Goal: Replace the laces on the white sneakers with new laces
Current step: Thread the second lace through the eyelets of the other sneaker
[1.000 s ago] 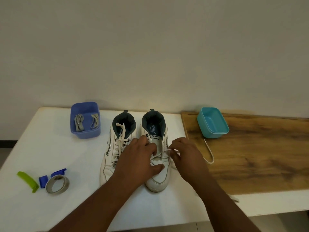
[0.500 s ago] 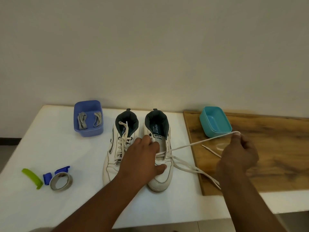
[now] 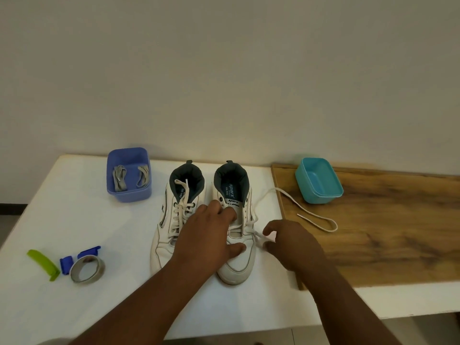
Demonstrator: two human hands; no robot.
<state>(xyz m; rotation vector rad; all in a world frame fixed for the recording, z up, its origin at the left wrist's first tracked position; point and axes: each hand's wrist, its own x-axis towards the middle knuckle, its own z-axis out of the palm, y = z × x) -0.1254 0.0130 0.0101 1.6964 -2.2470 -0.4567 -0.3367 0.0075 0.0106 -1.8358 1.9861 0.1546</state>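
1. Head view: two white sneakers are standing side by side on a white table (image 3: pixel 74 220), toes pointing to the near edge, heels toward the far wall.
2. The left sneaker (image 3: pixel 171 220) is carrying its lace threaded through all the eyelets, the ends lying over its dark collar.
3. The right sneaker (image 3: pixel 236 260) is showing bare upper eyelets; only the lower rows near the toe are holding lace.
4. The left hand (image 3: pixel 206 235) is lying across both sneakers, fingers spread and pressing on the right sneaker's tongue, thumb resting on its toe box; it is grasping nothing.
5. The right hand (image 3: pixel 291 242) is sitting just right of the right sneaker, thumb and forefinger pinching the old lace (image 3: pixel 308 215) where it is leaving the lower eyelets.
6. The freed part of that lace is trailing right from the upper eyelets onto a wooden board (image 3: pixel 385 232), looping there and ending in a tip near the board's left edge.
7. A teal tub (image 3: pixel 319 192) is sitting on the far left corner of the board.
8. A blue tub (image 3: pixel 129 192) is standing left of the sneakers at the far side, holding two bundled grey laces (image 3: pixel 119 179).
9. At the near left, a green clip (image 3: pixel 43 263), a blue clip (image 3: pixel 66 263) and a tape roll (image 3: pixel 87 270) are lying together.
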